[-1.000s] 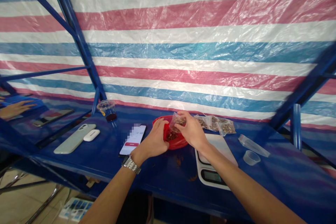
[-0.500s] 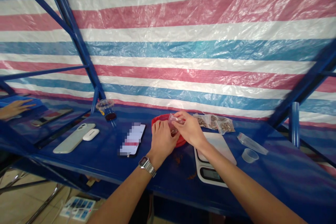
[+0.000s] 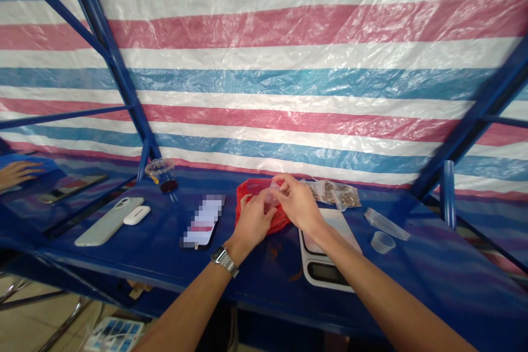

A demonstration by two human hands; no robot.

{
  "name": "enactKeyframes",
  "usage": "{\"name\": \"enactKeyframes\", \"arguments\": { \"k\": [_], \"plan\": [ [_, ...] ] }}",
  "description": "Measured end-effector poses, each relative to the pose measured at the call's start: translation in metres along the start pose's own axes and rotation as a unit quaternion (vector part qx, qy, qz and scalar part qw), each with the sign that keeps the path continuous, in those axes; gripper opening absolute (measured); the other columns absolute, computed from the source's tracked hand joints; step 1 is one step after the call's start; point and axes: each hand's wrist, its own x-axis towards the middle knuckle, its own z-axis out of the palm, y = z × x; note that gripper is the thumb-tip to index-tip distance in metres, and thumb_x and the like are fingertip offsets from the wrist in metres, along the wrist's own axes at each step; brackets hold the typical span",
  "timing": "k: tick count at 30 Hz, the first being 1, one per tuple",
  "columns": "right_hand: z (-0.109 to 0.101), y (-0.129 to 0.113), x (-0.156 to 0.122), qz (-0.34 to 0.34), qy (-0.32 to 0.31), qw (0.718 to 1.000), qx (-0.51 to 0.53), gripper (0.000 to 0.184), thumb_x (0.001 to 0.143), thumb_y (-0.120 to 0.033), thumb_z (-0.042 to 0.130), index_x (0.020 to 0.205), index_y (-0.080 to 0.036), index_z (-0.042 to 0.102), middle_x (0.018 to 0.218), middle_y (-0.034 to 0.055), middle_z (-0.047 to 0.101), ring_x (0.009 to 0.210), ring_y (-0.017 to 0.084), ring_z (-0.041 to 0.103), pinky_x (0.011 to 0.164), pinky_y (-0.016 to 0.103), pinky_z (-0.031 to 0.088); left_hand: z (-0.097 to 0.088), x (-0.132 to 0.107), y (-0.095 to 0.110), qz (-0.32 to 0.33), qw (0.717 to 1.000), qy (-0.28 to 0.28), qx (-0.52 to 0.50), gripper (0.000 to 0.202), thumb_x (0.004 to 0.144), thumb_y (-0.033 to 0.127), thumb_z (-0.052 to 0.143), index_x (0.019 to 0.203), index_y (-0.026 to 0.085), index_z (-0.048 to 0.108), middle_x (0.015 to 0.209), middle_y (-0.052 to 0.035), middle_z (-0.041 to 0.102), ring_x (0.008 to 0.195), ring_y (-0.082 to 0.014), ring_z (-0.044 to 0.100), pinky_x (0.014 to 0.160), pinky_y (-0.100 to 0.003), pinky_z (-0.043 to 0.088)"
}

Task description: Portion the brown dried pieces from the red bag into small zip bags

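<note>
Over a red plastic bag [image 3: 282,222], both hands are at a small clear plastic bag [image 3: 271,196]. My right hand [image 3: 300,204] pinches its top edge between thumb and fingertips. Curled round its near left side is my left hand [image 3: 252,219], a metal watch on that wrist; the fingers partly hide the bag. What lies inside the red bag is hidden. Under my right forearm stands a white scale [image 3: 308,272] with a dark display. Behind the scale lie several clear bags of small brown pieces [image 3: 347,198].
Right of the scale are a small clear cup [image 3: 383,242] and a flat clear packet [image 3: 386,224]. To the left lie a lit phone [image 3: 205,223], a pale phone [image 3: 109,223], a white earbud case [image 3: 137,215] and a drink cup [image 3: 163,175]. Another person's hand [image 3: 18,174] shows far left.
My left hand's fingers have lifted and spread a little around the clear bag, and more of the red bag shows. My right hand keeps its pinch. The whole view has shifted slightly.
</note>
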Motion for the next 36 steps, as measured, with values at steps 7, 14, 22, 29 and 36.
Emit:
{"name": "enactKeyframes", "arguments": {
  "k": [7,14,22,29,36],
  "plan": [
    [-0.037,0.024,0.000,0.054,0.016,0.997,0.061,0.032,0.087,-0.023,0.058,0.119,-0.021,0.065,0.081,0.0020,0.074,0.068,0.018,0.067,0.062,0.027,0.046,-0.003,-0.002,0.006,0.053,0.997,0.042,0.042,0.070,0.091,0.036,0.066,0.153,0.026,0.035,0.151,-0.0116,0.053,0.140,-0.0288,0.049,0.119,-0.050,0.027],
    [-0.162,0.137,-0.037,0.267,0.209,0.941,0.018,0.047,0.078,-0.031,0.068,0.122,-0.013,0.066,0.086,0.0085,0.074,0.072,0.021,0.067,0.064,0.029,0.049,-0.017,-0.005,0.013,0.097,0.984,0.120,0.087,0.061,0.095,0.040,0.061,0.151,0.027,0.040,0.147,-0.0113,0.051,0.137,-0.0304,0.044,0.114,-0.050,0.035],
    [-0.181,0.215,-0.098,0.207,0.051,0.895,-0.391,0.045,0.080,-0.018,0.061,0.125,-0.021,0.069,0.108,0.0141,0.065,0.105,0.031,0.061,0.088,0.041,0.047,-0.013,-0.001,0.012,0.083,0.981,0.138,0.104,0.058,0.095,0.040,0.060,0.149,0.027,0.044,0.141,-0.0123,0.051,0.130,-0.0325,0.046,0.109,-0.053,0.040],
    [-0.183,0.184,-0.068,0.179,0.051,0.875,-0.447,0.040,0.090,-0.020,0.053,0.125,-0.029,0.071,0.126,0.0134,0.064,0.116,0.035,0.055,0.095,0.046,0.043,-0.010,-0.001,0.016,0.093,0.980,0.137,0.107,0.052,0.097,0.041,0.056,0.147,0.027,0.048,0.140,-0.0125,0.050,0.129,-0.0325,0.045,0.110,-0.054,0.040],
    [-0.118,0.126,-0.008,0.173,-0.071,0.908,-0.376,0.034,0.096,-0.046,0.054,0.095,-0.023,0.079,0.100,0.0098,0.078,0.101,0.028,0.070,0.086,0.033,0.048,-0.002,-0.007,0.020,0.109,0.982,0.110,0.107,0.041,0.099,0.036,0.054,0.139,0.028,0.056,0.141,-0.0110,0.052,0.129,-0.0314,0.046,0.111,-0.055,0.039]
  ]
}}
